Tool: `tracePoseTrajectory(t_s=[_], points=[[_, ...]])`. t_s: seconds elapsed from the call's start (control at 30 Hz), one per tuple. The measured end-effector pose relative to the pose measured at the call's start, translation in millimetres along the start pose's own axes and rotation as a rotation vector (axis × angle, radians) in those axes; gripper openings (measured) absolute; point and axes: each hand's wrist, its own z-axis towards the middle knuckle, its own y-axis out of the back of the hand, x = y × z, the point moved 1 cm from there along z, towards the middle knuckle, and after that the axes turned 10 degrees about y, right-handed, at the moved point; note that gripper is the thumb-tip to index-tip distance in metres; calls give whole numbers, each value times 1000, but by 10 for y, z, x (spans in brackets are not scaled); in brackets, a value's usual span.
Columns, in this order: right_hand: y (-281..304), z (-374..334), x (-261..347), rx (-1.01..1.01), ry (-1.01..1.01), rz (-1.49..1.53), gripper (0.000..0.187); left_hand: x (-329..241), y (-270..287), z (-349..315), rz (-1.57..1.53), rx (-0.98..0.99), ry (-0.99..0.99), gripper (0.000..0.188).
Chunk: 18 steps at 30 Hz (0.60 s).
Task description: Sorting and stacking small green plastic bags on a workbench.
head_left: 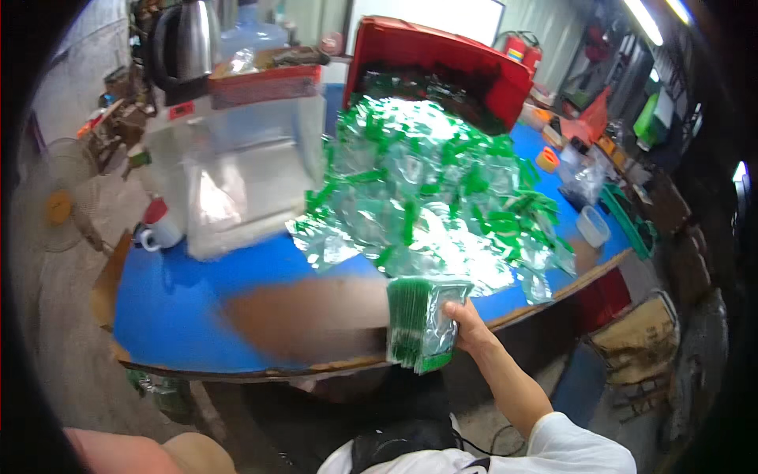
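My right hand (467,325) grips a thick stack of clear plastic pouches with green edges (410,324), its thumb pressed on the front one. The stack hangs at the near edge of the blue-topped table (181,316). Behind it spreads a large heap of similar loose green-and-clear pouches (410,182), shiny and jumbled. A tipped red bin (442,59) lies on its side at the back of this heap, its mouth toward me. My left hand is out of view.
Left on the table stand a bundle of clear plastic sheets (245,189), a white mug (162,229) and a kettle (188,47). At right are a clear tub (592,227) and an orange tape roll (547,159). A fan (63,201) stands far left.
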Motion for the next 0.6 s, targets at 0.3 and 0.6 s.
tracePoseTrajectory(t_s=[0.3,0.6], points=[[-497,290,-387,43,48,-9,69,-193,244,72,120,3,2,18],[-204,250,-414,22,120,15,79,-98,-711,108,-269,205,414,10]])
